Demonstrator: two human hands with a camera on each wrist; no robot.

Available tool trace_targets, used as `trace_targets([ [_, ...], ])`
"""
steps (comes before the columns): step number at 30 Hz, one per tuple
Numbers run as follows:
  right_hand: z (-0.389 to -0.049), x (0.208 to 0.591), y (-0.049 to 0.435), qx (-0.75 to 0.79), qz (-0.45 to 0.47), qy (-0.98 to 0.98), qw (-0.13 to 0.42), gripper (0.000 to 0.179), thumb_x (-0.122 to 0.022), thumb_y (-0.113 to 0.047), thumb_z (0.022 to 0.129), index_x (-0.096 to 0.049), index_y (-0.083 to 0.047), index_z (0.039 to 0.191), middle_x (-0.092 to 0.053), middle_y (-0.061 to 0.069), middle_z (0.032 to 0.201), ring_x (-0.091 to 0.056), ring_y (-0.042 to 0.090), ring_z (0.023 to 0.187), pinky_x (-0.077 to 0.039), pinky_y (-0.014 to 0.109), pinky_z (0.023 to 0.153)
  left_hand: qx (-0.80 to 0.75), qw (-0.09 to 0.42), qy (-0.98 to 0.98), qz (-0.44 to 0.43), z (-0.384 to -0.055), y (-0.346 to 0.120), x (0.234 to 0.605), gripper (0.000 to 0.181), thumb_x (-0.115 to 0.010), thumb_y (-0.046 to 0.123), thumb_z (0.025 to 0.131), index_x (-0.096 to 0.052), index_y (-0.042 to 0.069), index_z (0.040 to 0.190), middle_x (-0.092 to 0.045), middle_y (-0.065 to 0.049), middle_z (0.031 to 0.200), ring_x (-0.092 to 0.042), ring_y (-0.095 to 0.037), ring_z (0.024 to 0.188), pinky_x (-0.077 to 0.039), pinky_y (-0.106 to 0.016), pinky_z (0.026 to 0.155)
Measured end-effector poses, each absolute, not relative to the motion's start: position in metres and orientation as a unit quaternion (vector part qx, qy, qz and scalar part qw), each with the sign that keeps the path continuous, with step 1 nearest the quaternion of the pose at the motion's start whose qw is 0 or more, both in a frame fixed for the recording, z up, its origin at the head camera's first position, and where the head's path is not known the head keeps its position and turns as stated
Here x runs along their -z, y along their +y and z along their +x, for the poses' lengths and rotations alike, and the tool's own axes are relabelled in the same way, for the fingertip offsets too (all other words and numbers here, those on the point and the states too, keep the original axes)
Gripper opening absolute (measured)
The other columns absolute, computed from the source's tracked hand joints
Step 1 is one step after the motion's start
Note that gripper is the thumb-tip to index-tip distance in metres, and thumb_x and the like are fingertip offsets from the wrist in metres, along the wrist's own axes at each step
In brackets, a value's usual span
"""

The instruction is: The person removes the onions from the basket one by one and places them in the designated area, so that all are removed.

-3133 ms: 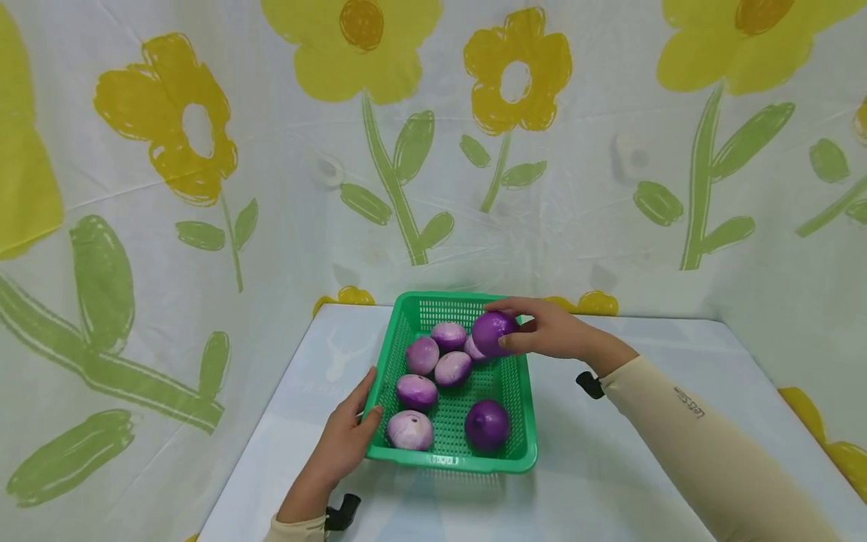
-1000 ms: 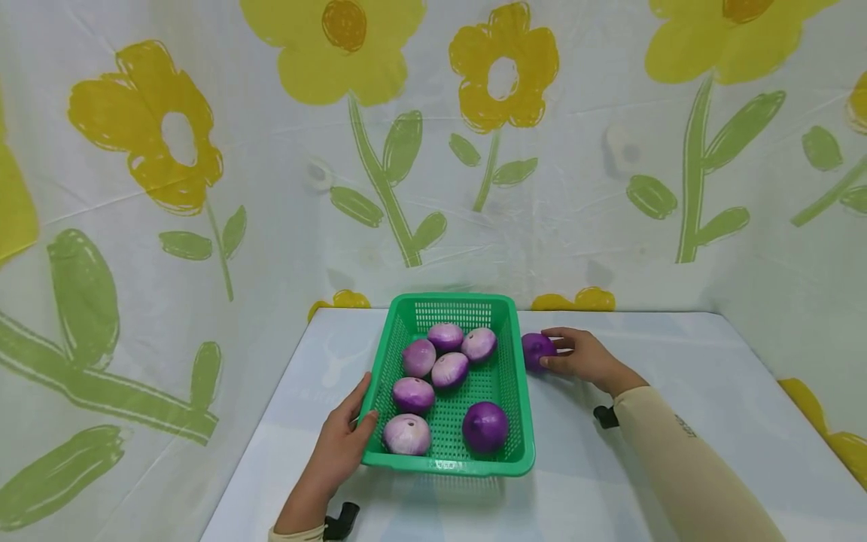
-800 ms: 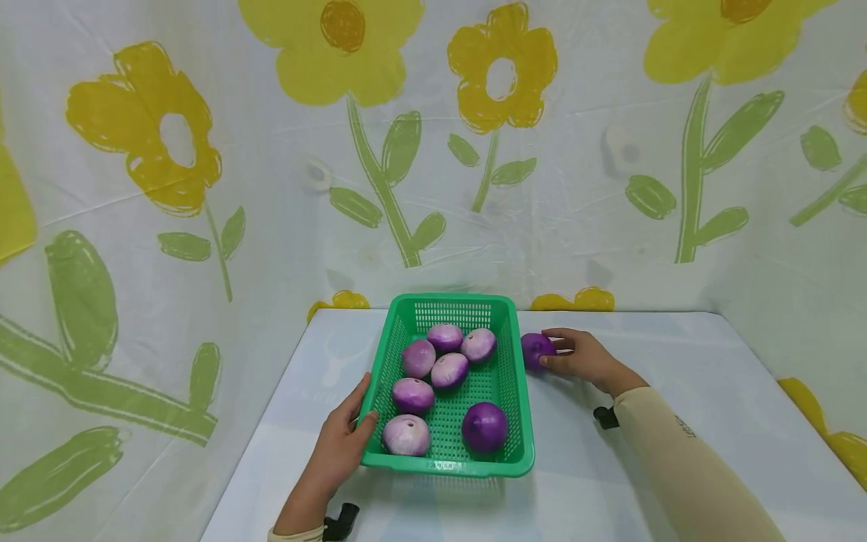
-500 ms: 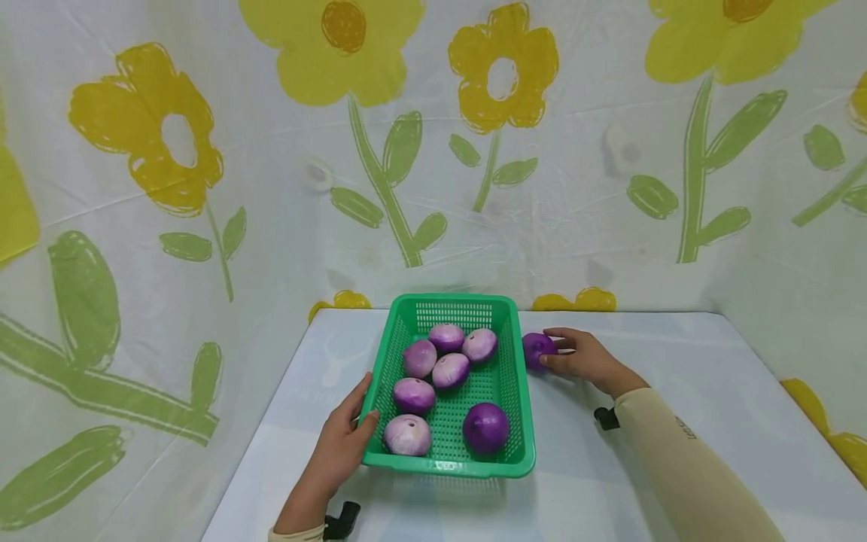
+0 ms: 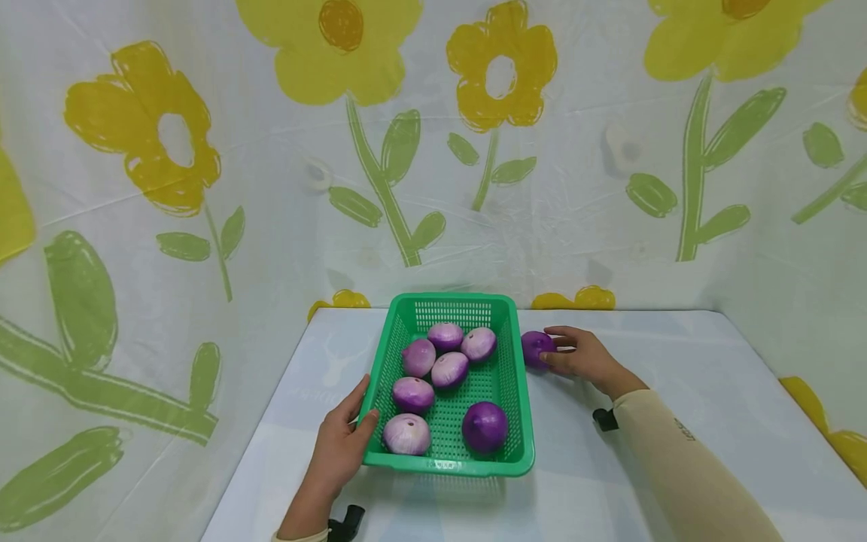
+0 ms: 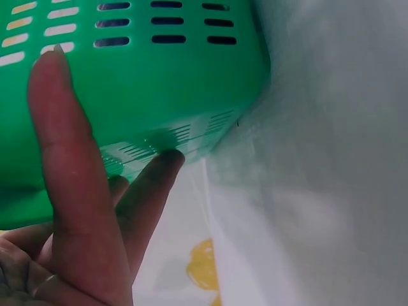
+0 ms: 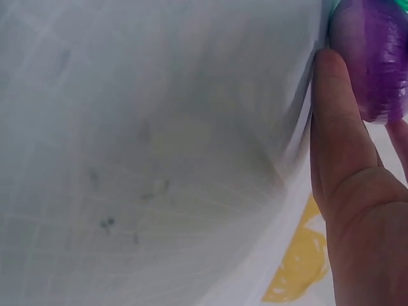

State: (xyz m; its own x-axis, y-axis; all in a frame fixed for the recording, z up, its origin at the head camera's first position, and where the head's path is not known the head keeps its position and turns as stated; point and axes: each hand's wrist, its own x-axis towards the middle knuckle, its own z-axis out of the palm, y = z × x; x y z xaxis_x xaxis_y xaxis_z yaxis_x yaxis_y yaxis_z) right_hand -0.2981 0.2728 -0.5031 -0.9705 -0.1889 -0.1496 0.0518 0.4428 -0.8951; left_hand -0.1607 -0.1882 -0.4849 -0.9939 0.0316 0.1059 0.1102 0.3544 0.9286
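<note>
Compared with three seconds ago, we find the purple onion (image 5: 537,350) moved from above the green basket (image 5: 447,467) down to the tabletop (image 5: 576,489), right of the frame's centre, just beside the rim. The right hand (image 5: 581,357) pinches it between thumb and fingers, partly covering it. The left hand (image 5: 339,440) grips the basket's left side as before, its fingers partly hidden behind the wall. Seven other onions (image 5: 485,427) lie inside, unchanged. In the right wrist view, we see the held onion cut off at the upper right.
</note>
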Motion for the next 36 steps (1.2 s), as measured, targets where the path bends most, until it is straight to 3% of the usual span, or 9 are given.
trace_targets([
  [11, -0.297, 0.503, 0.273, 0.531, -0.026, 0.84, 0.111, 0.078, -0.084, -0.027, 0.094, -0.045, -0.005, 0.159, -0.05, 0.03, 0.152, -0.057, 0.045, 0.133, -0.06, 0.037, 0.087, 0.579, 0.044, -0.813, -0.023, -0.16, -0.186, 0.485, 0.06, -0.065, 0.007, 0.106, -0.046, 0.015, 0.162, -0.061, -0.017, 0.147, -0.07, -0.035, 0.116, -0.059, -0.034, 0.082],
  [26, -0.292, 0.502, 0.276, 0.526, -0.019, 0.843, 0.114, 0.077, -0.083, -0.025, 0.095, -0.045, -0.006, 0.159, -0.048, 0.029, 0.153, -0.054, 0.046, 0.135, -0.06, 0.038, 0.088, 0.561, 0.069, -0.824, -0.033, -0.161, -0.185, 0.485, 0.058, -0.064, 0.004, 0.104, -0.048, 0.01, 0.159, -0.059, -0.015, 0.148, -0.069, -0.034, 0.12, -0.058, -0.03, 0.08],
  [36, -0.28, 0.493, 0.281, 0.506, 0.004, 0.854, 0.12, 0.079, -0.081, -0.031, 0.096, -0.041, -0.008, 0.161, -0.043, 0.027, 0.159, -0.056, 0.044, 0.134, -0.059, 0.041, 0.091, 0.525, 0.078, -0.847, -0.014, -0.161, -0.183, 0.484, 0.058, -0.066, 0.008, 0.103, -0.051, 0.016, 0.159, -0.062, -0.012, 0.146, -0.072, -0.025, 0.11, -0.056, -0.029, 0.072],
])
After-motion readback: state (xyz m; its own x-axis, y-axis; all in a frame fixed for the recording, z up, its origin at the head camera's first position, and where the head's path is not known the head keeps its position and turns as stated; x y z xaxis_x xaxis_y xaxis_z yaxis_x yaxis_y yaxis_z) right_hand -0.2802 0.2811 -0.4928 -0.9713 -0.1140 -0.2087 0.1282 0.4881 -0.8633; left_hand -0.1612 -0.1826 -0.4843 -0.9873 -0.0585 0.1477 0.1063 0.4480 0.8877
